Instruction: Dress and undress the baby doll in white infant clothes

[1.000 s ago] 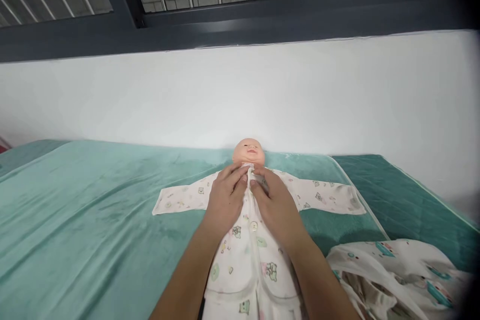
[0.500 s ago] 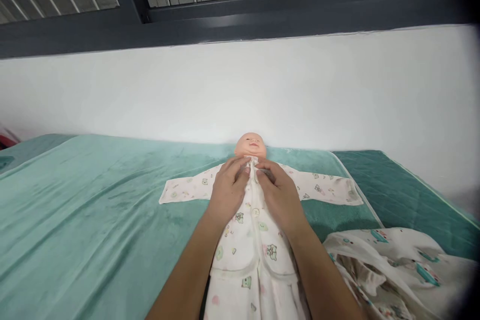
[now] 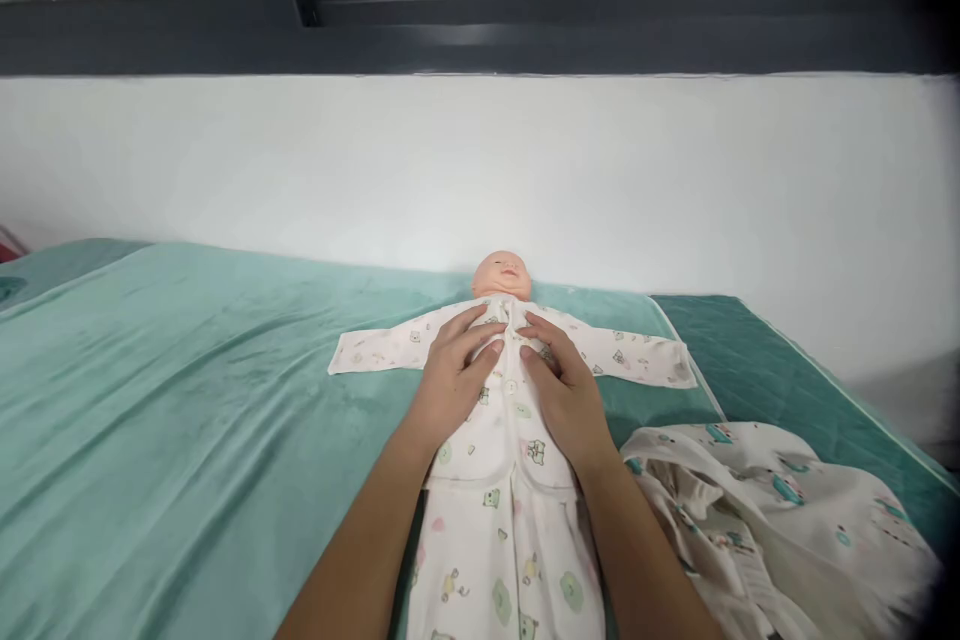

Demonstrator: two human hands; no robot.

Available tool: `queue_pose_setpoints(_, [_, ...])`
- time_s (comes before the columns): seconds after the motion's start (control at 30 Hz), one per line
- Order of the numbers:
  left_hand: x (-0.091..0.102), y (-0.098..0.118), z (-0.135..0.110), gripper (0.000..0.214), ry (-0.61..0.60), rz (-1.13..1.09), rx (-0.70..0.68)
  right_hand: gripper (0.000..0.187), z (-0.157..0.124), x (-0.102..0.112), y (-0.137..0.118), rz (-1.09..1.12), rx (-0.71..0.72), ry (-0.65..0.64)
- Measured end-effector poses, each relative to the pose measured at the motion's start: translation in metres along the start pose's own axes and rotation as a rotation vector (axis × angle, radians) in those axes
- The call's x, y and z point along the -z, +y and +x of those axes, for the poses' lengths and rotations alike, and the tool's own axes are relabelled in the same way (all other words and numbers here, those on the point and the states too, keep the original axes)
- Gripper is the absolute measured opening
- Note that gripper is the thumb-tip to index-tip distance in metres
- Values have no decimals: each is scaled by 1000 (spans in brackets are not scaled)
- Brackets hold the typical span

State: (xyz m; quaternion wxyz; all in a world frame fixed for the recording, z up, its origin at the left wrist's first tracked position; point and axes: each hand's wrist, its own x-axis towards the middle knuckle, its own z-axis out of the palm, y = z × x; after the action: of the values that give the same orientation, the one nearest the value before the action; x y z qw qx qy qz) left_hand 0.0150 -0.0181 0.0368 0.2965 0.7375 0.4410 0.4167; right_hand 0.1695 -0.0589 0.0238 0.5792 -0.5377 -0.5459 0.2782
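A baby doll [image 3: 501,275] lies on its back, dressed in a white baby jacket [image 3: 480,455] printed with small bears. Its sleeves stretch out to both sides, and printed white trousers [image 3: 469,560] show below the jacket hem. My left hand [image 3: 456,365] rests on the left of the chest, fingers spread near the front opening. On the opposite side of that opening, my right hand [image 3: 561,375] lies on the cloth, its fingers apart too. A button [image 3: 511,387] shows between the hands. The palms' undersides are hidden.
A green blanket [image 3: 225,400] with creases covers the surface. To the right lies a crumpled white printed cloth [image 3: 787,510] beside my right forearm. A darker green quilted cover [image 3: 727,360] borders the blanket. Behind stands a white wall [image 3: 480,170] under a dark window frame [image 3: 480,45].
Both hands have slid slightly down from the collar, their fingers more spread, and the neckline is now uncovered. The camera view has tilted a little, showing more of the trousers.
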Motion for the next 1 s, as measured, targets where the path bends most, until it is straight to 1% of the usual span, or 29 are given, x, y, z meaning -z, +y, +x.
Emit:
queue_pose_setpoints(0.1, [0,0,2,31,-2,-2,12,20,2,-1,-1,-19,28,11])
queue_pose_setpoints(0.27, [1,1,2,31,-14,8,15,20,3,0,-2,-20,24,13])
queue_pose_setpoints(0.6, [2,4,2,31,-36,-12,12,23,2,1,-5,-107,113,-3])
queue_pose_setpoints(0.7, [2,5,2,31,-37,-13,16,21,1,-1,-6,-92,107,8])
queue_pose_setpoints(0.87, [3,6,1,32,-49,-20,25,18,1,-1,-5,-60,54,37])
queue_pose_setpoints(1.0, [4,5,1,33,-58,-44,15,19,1,0,-4,-78,94,7])
